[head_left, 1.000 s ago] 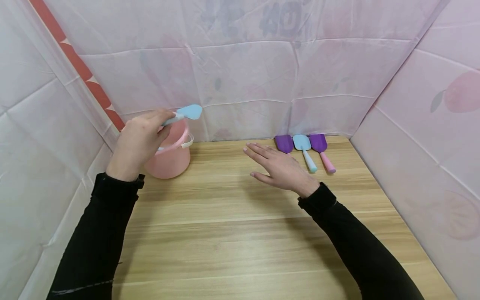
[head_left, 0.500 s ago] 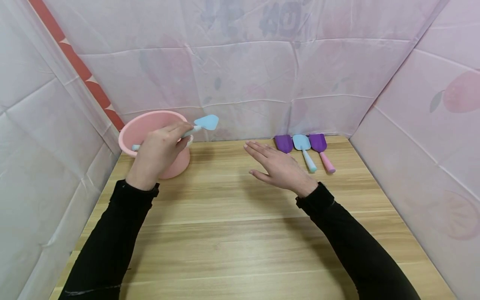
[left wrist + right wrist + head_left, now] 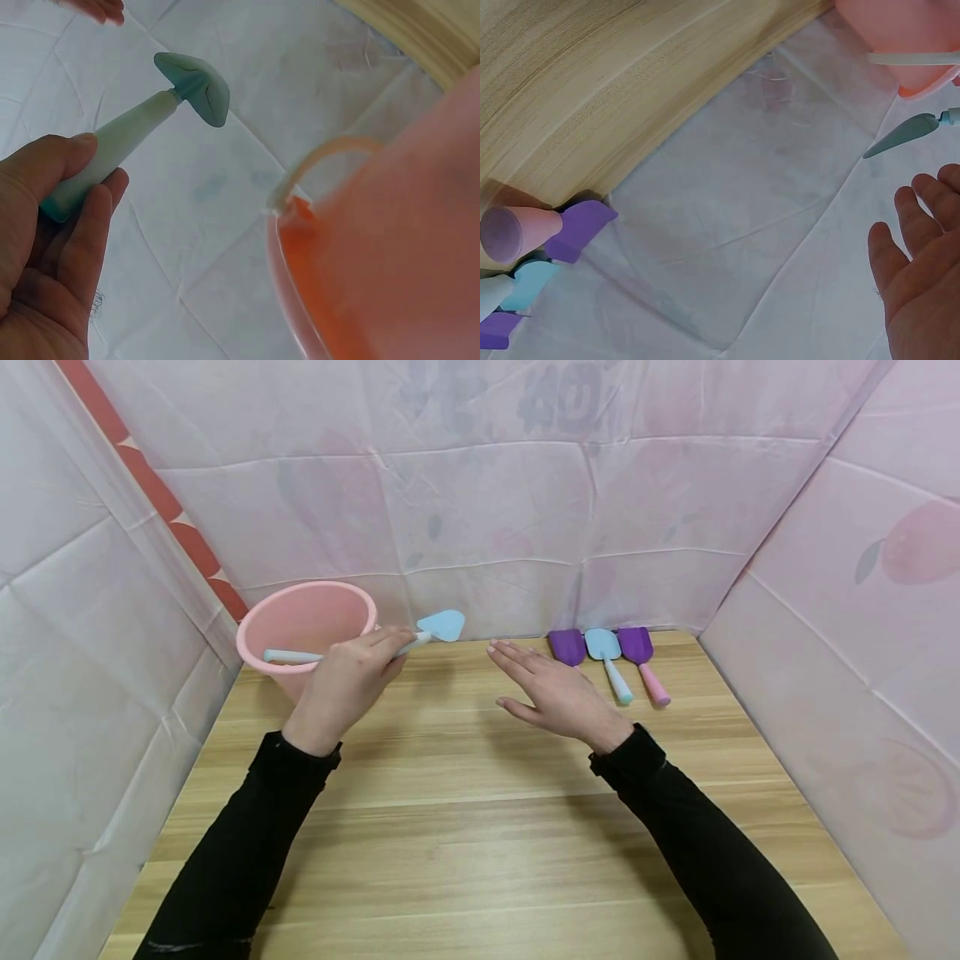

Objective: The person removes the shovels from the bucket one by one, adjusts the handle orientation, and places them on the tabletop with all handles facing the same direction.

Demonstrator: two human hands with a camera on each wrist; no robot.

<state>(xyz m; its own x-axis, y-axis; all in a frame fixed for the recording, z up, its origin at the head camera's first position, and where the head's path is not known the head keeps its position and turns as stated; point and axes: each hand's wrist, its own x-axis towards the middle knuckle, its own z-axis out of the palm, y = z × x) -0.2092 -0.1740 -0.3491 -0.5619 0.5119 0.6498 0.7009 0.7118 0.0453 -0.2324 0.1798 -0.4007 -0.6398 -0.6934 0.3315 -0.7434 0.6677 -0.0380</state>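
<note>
HEAD: left hand (image 3: 348,685) pinches blue spatula (image 3: 442,625), its blade right of pink bucket (image 3: 307,610), toward far edge of table (image 3: 465,860); right hand (image 3: 558,697), fingers extended, thumb apart, near-left of three spatulas (image 3: 603,645) along that edge | LEFT WRIST: handle between thumb and fingers, apart from bucket rim | RIGHT WRIST: open room between fingertips and blade

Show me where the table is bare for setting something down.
Largest bare stretch of table: between the two sleeves. Smaller one: right of the three spatulas, up to the right wall. Crowded: back left, with the pink bucket and left hand, and back right, with those spatulas and the right hand.
</note>
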